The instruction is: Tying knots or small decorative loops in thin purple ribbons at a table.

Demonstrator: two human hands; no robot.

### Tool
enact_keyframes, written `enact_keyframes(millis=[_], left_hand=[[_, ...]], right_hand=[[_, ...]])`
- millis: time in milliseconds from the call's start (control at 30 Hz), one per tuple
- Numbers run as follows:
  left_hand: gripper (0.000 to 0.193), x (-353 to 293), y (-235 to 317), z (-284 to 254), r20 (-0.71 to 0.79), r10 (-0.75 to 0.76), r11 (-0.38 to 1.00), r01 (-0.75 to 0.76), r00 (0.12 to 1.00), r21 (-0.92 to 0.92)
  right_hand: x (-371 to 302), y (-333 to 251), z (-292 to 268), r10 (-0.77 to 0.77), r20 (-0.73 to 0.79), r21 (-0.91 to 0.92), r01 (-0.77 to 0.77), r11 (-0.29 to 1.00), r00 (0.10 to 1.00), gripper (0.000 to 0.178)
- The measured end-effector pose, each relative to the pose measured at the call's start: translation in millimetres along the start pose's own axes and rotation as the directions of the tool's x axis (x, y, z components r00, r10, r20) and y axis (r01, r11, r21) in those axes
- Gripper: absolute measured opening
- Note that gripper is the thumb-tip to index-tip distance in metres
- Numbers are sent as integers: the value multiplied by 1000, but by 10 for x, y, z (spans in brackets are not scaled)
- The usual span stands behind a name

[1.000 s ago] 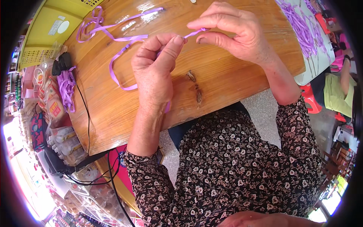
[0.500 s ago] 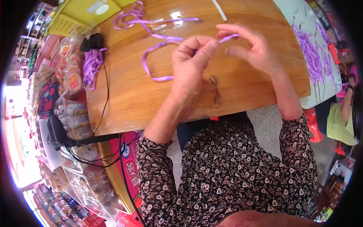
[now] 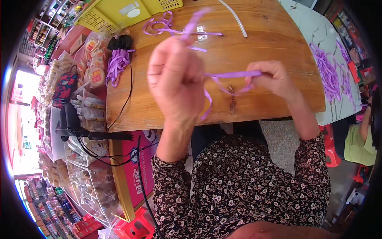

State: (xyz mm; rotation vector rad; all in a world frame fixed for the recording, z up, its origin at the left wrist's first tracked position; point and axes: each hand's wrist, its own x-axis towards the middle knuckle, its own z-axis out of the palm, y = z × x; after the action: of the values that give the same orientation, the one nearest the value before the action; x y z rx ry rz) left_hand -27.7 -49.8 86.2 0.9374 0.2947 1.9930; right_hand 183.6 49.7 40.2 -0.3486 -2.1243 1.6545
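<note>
A flat purple ribbon stretches between my two hands above the wooden table. My left hand is raised and closed around it, slightly blurred, with a blurred end sticking up past the fingers. Lower and to the right, my right hand pinches the ribbon between thumb and fingers. A thin loop sags beneath the taut stretch, and another length hangs below my left hand. Beyond them, a loosely curled purple ribbon lies on the tabletop.
A yellow plastic basket stands at the far left. Purple ribbon bundles lie by the table's left edge and on a pale marbled surface at right. A whitish strip rests on the wood. Bagged goods and black cables line the left.
My hands have moved apart: the left rose and shifted left, the right came lower. The ribbon now spans the gap between them. The view has shifted slightly.
</note>
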Motion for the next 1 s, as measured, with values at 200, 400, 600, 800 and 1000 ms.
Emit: enact_keyframes(millis=[200, 400, 600, 800, 1000], left_hand=[[14, -39, 171, -243, -199, 120, 992, -109, 973, 66], [13, -1, 186, -449, -293, 135, 980, -84, 947, 180], [11, 54, 206, -933, -415, 317, 837, -46, 853, 545], [38, 86, 28, -990, 306, 702, -415, 21, 643, 910], [35, -66, -886, -175, 149, 24, 560, -137, 988, 817]], right_hand=[[-324, -14, -245, -7, -309, -143, -39, 989, 951, 11], [-494, -84, -305, -15, -412, -146, -49, 988, 911, 12], [-515, 21, -445, -90, -511, -129, 27, 991, 855, 12], [-217, 141, -293, -97, -515, -213, -17, 977, 851, 12], [216, -2, -50, -407, -265, -626, 165, 762, 874, 14]])
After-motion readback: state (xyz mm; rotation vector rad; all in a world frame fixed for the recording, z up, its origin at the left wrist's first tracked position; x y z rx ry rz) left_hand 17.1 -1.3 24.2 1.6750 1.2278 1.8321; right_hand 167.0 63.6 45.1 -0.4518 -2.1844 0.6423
